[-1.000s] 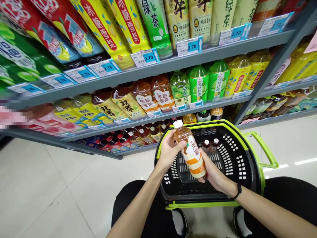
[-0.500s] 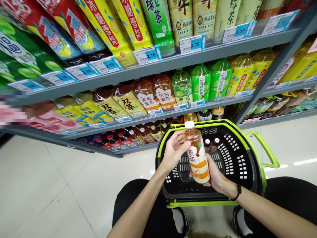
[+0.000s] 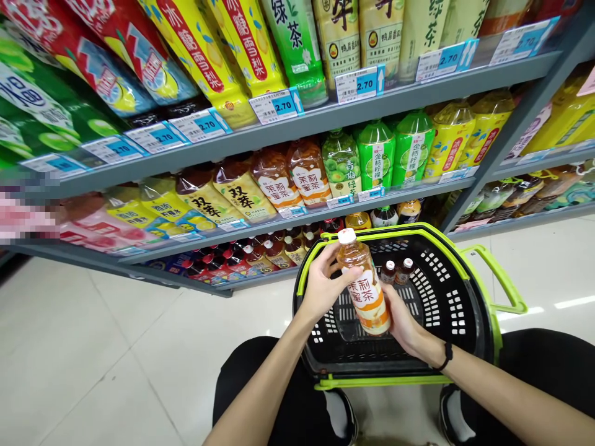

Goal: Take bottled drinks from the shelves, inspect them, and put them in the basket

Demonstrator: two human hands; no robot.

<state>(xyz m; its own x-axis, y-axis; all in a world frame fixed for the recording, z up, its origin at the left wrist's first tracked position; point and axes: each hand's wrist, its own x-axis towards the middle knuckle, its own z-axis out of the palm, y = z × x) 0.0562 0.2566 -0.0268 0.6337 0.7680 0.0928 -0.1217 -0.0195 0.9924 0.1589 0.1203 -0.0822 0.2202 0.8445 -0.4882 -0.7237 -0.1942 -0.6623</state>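
Between both hands I hold a bottle of tea, tilted, with a white cap, amber drink and a white-and-orange label facing me. My left hand closes round its upper part, thumb across the front of the label. Low on the other side, my right hand grips the bottle, its fingers partly hidden behind it. Beneath them stands a black shopping basket with a lime-green rim. Inside it, two small dark bottles with white caps stand near the far side.
A grey shelf unit rises ahead, its tiers lined with bottled drinks and blue price tags. Matching tea bottles sit on the middle tier. The basket's green handle juts out right. Pale tiled floor lies left; my knees flank the basket.
The tea bottle has turned in my hands, so more of its label lettering faces me. Its cap has shifted slightly left and its base slightly up.
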